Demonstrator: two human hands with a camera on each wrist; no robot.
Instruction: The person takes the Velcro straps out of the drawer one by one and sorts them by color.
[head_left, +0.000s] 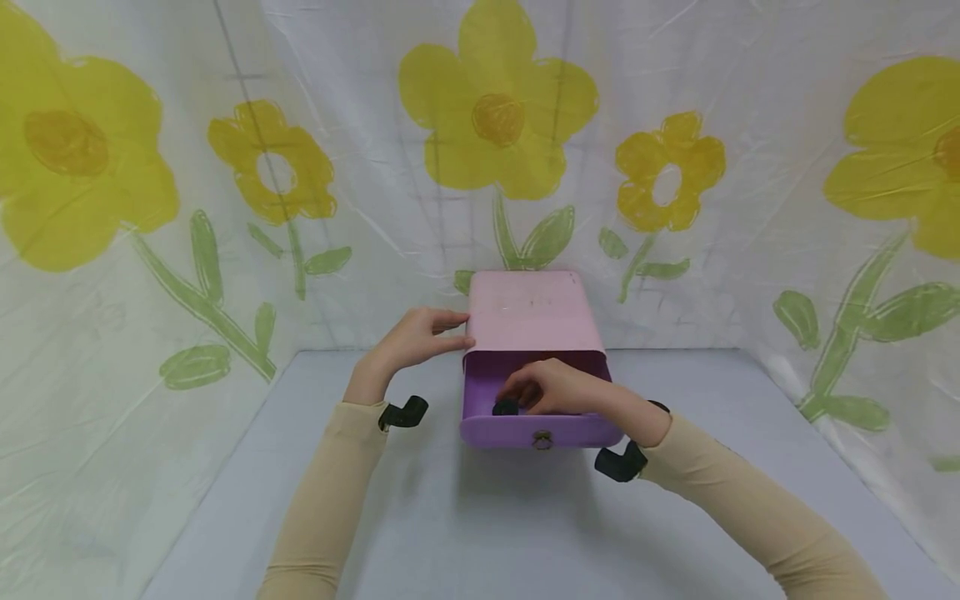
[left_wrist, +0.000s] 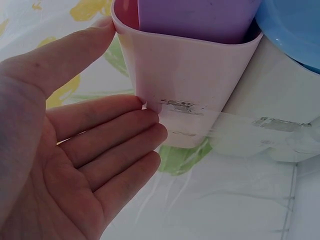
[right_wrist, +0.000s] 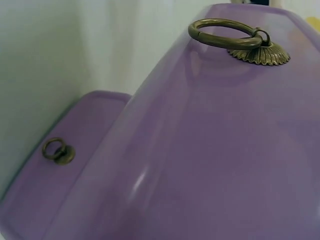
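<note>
A pink box (head_left: 532, 312) stands at the back of the table with its purple drawer (head_left: 495, 431) pulled out. My left hand (head_left: 420, 337) touches the box's left side with straight fingers. In the left wrist view, the thumb and fingertips of that hand (left_wrist: 95, 135) rest at the pink casing (left_wrist: 185, 75). My right hand (head_left: 562, 387) reaches into the drawer, its fingers curled at a small dark round object (head_left: 506, 407). The drawer front hides part of that object. Up close, the right wrist view shows the drawer's brass ring pull (right_wrist: 225, 34), but not the hand.
Beside the pink casing in the left wrist view is a pale casing (left_wrist: 270, 100) with a blue part (left_wrist: 295, 30). A second purple front (right_wrist: 55, 185) with a ring pull shows in the right wrist view. A flower-printed sheet (head_left: 390, 250) hangs behind the table (head_left: 420, 517).
</note>
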